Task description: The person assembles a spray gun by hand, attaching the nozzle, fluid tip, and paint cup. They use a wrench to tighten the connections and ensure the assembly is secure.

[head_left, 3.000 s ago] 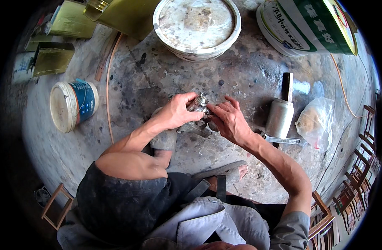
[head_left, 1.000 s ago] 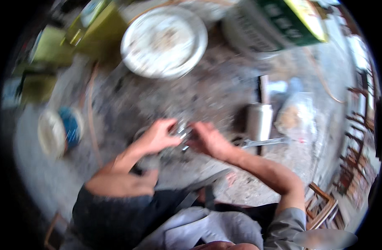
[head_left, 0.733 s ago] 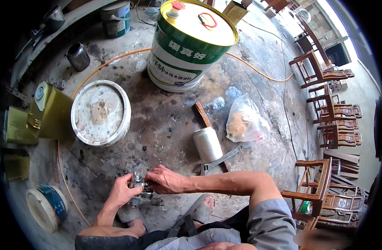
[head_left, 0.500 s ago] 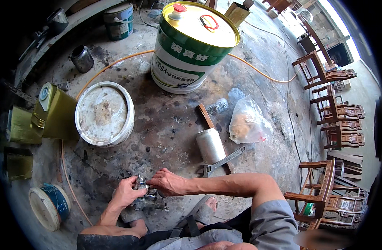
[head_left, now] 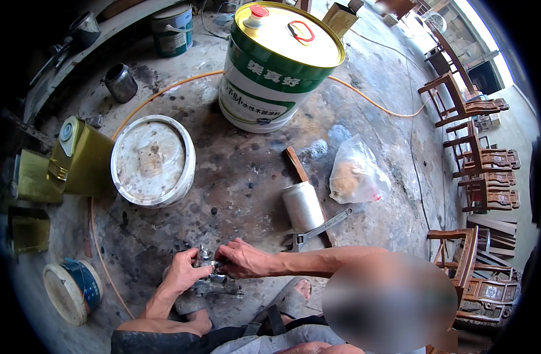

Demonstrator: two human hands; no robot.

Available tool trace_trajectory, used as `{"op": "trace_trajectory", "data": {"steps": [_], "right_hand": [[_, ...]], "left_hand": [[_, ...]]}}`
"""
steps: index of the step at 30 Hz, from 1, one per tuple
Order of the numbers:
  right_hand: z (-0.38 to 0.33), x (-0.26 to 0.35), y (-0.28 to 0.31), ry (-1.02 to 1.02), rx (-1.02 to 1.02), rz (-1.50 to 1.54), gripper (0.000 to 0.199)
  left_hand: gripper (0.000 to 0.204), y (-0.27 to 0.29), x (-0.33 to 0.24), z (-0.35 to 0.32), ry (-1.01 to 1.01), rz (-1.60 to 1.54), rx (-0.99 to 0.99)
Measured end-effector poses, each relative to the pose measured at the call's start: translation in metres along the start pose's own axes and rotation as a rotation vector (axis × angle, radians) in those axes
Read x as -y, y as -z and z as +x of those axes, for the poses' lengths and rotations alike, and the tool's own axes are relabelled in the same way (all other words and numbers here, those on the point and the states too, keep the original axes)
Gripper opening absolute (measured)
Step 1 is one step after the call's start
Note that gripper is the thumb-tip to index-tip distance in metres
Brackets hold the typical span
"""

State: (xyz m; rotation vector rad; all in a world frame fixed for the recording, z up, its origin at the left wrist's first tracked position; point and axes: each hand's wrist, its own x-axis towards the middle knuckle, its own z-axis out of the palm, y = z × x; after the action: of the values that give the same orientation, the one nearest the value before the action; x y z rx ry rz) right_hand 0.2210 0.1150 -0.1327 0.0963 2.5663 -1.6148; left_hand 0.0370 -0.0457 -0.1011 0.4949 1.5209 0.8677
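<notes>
Low in front of me, between my feet, is a small metal spray gun (head_left: 205,257) with knobs and fittings. My left hand (head_left: 185,274) is closed around its near-left side, the thumb pressed across the body. From the right, my right hand (head_left: 242,261) pinches a fitting on the gun's side, and its fingertips partly hide that part. The gun's lower end (head_left: 218,288) hangs below my hands, above the floor. Just beyond my right forearm lie an adjustable wrench (head_left: 322,229) and a silver metal cup (head_left: 303,207) with a wooden stick (head_left: 296,164) behind it.
A white lidded bucket (head_left: 149,159) stands ahead on the left, a large green-and-white paint drum (head_left: 276,71) farther off. Square golden cans (head_left: 84,159) line the left side. A clear plastic bag (head_left: 356,171) lies right of the cup. An orange hose (head_left: 158,94) crosses the floor; wooden chairs (head_left: 482,159) line the right.
The whole view has shifted slightly, with things appearing a little farther right. Both hands stay on the spray gun, the right fingers having moved slightly at its fitting.
</notes>
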Motion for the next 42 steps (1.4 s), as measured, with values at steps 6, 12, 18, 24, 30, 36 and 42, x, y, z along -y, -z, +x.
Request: {"op": "trace_trajectory", "data": {"steps": [6,12,18,24,30,36,42], "right_hand": [[0.0,0.001,-0.008,0.086,0.04,-0.244,0.044],[-0.001,0.003,-0.011,0.048,0.0,-0.197,0.044],[-0.003,0.0,-0.002,0.006,-0.029,-0.051,0.037],[0.006,0.007,-0.001,0.078,0.004,-0.176,0.031],[0.001,0.021,0.02,-0.072,0.028,-0.007,0.047],[0.0,0.017,0.013,0.005,0.023,-0.051,0.039],[-0.002,0.018,0.01,0.004,-0.036,-0.064,0.038]], "left_hand": [[0.025,0.002,-0.007,-0.004,0.033,-0.028,-0.005],[0.026,-0.003,-0.006,-0.002,0.031,-0.073,-0.012],[0.027,-0.002,-0.003,0.002,0.011,-0.023,0.014],[0.027,0.011,0.009,-0.001,-0.006,0.15,-0.035],[0.029,-0.003,-0.008,0.002,0.015,-0.135,0.027],[0.028,-0.003,-0.008,-0.003,0.082,-0.105,0.031],[0.027,-0.002,-0.01,-0.002,0.067,-0.137,0.057]]}}
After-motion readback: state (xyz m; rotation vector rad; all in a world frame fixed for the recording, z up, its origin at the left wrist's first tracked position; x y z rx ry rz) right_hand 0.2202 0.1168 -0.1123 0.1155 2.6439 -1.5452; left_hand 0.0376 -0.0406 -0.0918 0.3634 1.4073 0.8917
